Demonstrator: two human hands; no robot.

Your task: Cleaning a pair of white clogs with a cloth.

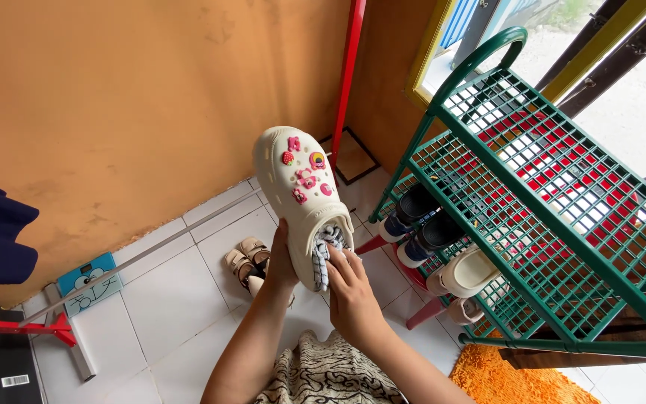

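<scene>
A cream clog point(298, 187) with pink charms on its top is held up in front of me, toe pointing away. My left hand point(281, 263) grips its heel end from the left side. My right hand point(347, 288) presses a blue-and-white checked cloth point(327, 251) into the clog's opening. Below the clog, a pair of small beige sandals point(247, 263) lies on the white tiled floor.
A green wire shoe rack point(532, 187) stands at right, with dark shoes point(416, 224) and pale slippers point(466, 273) on its lower shelves. An orange wall is at left, an orange mat point(510, 378) at bottom right, a blue cartoon scale point(90, 283) and red metal bars at left.
</scene>
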